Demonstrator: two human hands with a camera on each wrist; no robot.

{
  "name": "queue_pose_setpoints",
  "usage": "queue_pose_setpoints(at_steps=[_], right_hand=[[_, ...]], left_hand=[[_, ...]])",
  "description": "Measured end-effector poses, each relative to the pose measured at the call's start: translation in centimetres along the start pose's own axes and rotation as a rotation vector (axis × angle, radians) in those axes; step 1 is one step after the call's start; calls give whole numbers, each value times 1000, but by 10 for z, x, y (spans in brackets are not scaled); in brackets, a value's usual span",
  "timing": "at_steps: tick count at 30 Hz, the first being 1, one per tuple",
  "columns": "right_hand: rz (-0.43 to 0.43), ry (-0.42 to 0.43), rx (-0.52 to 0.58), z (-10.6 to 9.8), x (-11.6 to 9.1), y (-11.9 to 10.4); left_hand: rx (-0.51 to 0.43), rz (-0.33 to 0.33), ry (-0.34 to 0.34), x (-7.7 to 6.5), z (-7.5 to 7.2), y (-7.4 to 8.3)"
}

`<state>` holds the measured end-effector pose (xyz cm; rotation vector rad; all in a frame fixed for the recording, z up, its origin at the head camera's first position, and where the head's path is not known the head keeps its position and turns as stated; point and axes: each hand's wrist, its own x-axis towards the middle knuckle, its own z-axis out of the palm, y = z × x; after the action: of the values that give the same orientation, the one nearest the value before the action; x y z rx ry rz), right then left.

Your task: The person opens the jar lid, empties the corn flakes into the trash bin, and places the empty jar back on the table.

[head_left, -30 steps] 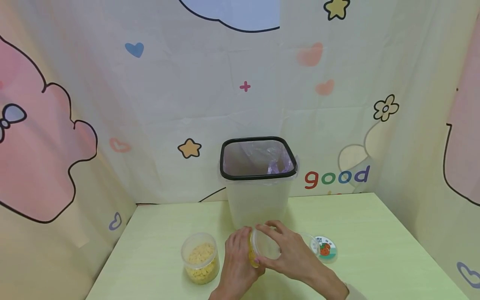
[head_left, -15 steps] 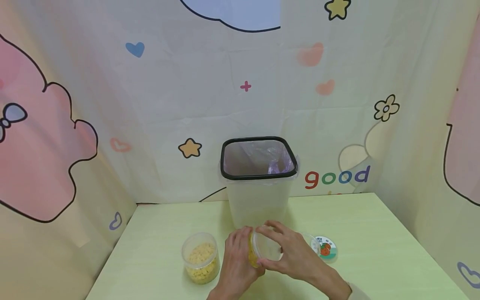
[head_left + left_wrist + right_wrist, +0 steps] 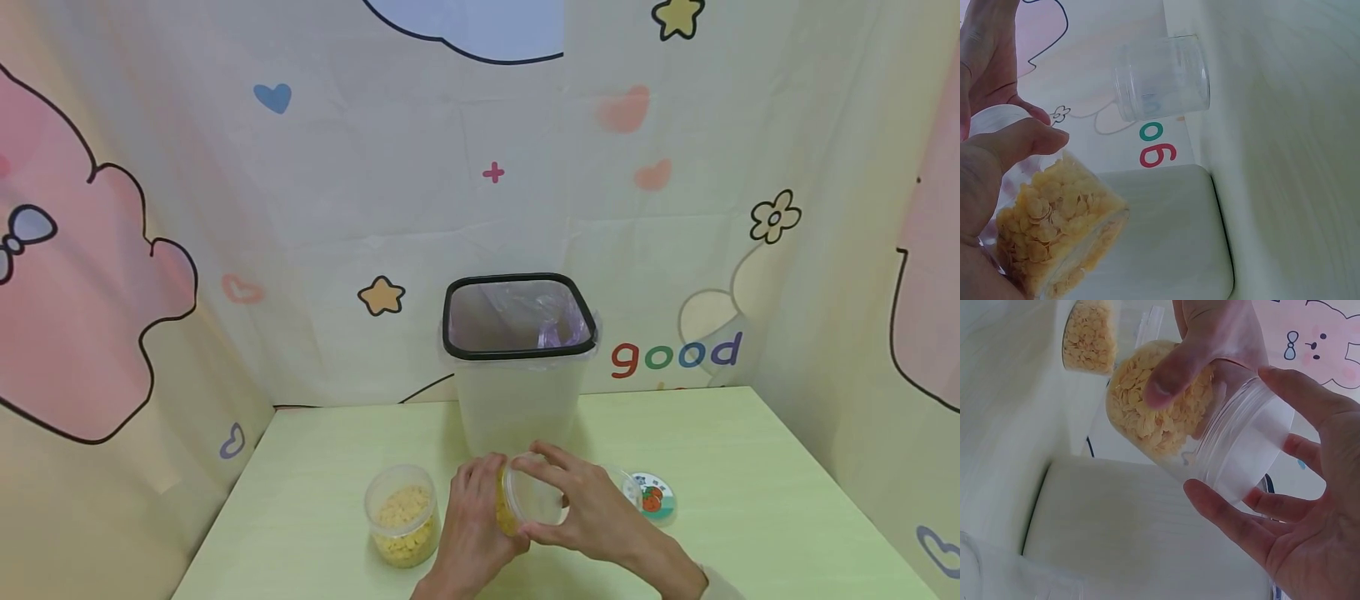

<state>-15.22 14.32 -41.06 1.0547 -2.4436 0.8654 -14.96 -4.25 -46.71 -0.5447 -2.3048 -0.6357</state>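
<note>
The right hand [image 3: 592, 508] has edged just slightly rightward, gripping the translucent lid [image 3: 1263, 447], while the left hand [image 3: 476, 508] grips the tilted flake jar [image 3: 1147, 428] before the bin [image 3: 517, 400]! Lid's on; that job looks unfinished.

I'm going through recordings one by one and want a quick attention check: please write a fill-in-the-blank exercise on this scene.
1. The left hand grips the tilted jar nearer its base, the right hand nearer its ____.
2. The other jar of flakes stands on the table to the person's ____ of both hands.
3. The bin behind the hands has a ____ rim.
4. The backdrop spells out, in coloured letters, "____".

Missing words: top; left; black; good.
</note>
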Motion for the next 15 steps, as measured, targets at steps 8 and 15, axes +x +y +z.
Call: queue_pose_setpoints(at_steps=[8,15], right_hand=[[-13,-16,17,-3,-2,1],[-41,-42,7,-6,-3,3]], left_hand=[[-3,6,-15,1,-2,0],[-54,-1,-46,0,-3,0]])
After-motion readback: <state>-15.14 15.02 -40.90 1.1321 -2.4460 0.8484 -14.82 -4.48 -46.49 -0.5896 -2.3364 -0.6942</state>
